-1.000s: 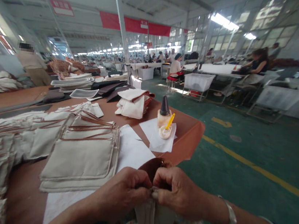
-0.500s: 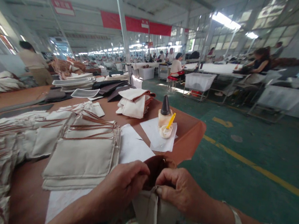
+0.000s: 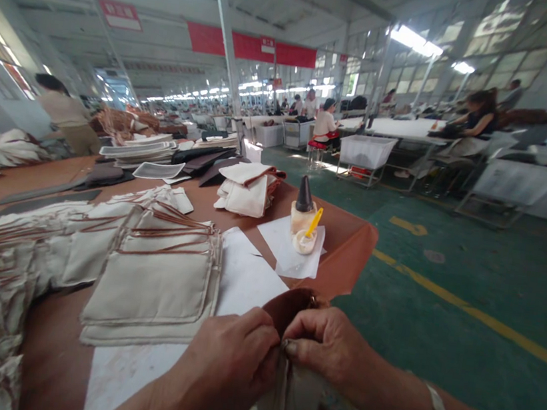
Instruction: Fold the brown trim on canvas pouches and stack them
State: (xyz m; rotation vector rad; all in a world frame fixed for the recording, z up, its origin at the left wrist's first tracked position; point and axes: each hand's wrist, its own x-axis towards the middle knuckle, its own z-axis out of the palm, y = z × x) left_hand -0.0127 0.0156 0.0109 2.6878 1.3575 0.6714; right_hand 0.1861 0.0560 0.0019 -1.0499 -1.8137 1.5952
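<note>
Close to my body, my left hand [image 3: 233,354] and my right hand [image 3: 327,350] both pinch the seam edge of a light grey fabric piece [image 3: 295,403]. Brown material [image 3: 285,304] curves up behind the fingers. My fingertips nearly meet at the seam, and the left ones are partly hidden behind that hand. To the left lies a stack of grey fabric pieces [image 3: 152,283] with brown cords, partly over white paper [image 3: 249,269]. Beyond my hands, a small pot of white paste [image 3: 303,241] holds a yellow-handled tool [image 3: 315,222] beside a dark cone-topped container [image 3: 304,202].
The brown-covered table [image 3: 349,242] ends in a corner at the right, above the green floor [image 3: 446,268]. Folded white pieces [image 3: 245,188] and dark flat pieces [image 3: 203,165] lie farther back. A person [image 3: 59,109] stands far left; others sit beyond white bins [image 3: 366,150].
My left hand has moved right and closed in beside the right hand at the seam. The grey fabric has shifted slightly to the right. My right hand stays nearly in place.
</note>
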